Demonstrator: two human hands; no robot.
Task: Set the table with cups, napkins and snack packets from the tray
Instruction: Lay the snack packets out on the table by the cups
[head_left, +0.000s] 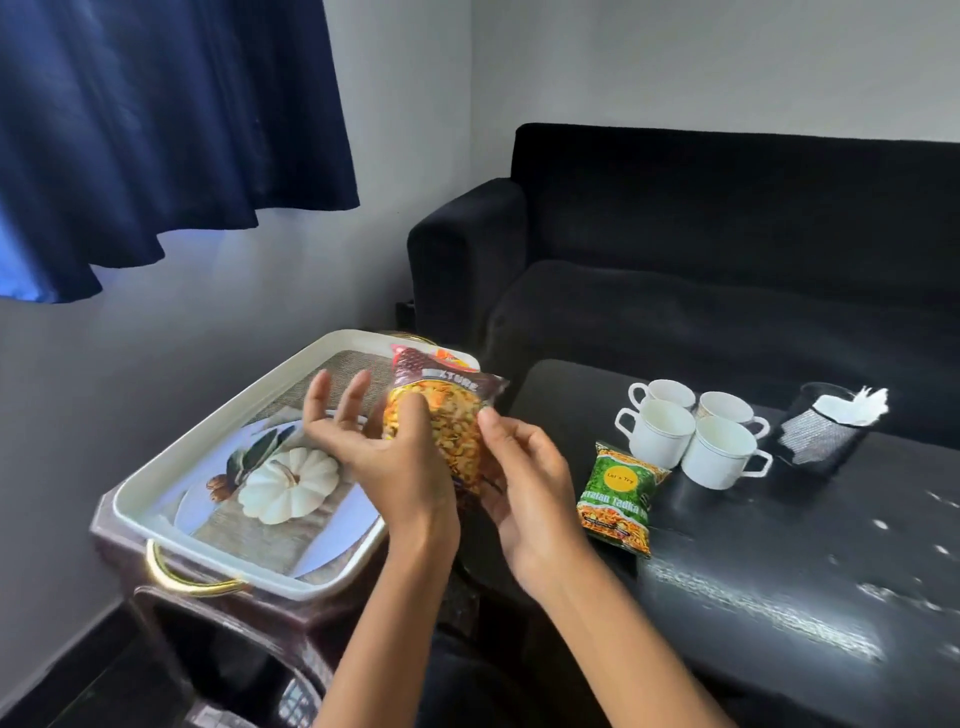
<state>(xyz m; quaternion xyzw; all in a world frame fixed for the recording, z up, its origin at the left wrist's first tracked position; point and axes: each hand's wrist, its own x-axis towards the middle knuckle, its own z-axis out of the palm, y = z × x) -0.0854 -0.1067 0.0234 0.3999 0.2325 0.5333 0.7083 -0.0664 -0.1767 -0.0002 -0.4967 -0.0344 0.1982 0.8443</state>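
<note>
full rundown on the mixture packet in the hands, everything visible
The mixture packet is a glossy plastic pouch with a dark maroon top band printed "MIXTURE" and a clear window showing yellow-orange snack mix. It looks sealed and full. It is held in the air, roughly upright and tilted, over the near right edge of the tray, not resting on anything. The left hand holds its front with the thumb across it, fingers spread behind; the right hand pinches its right edge.
</note>
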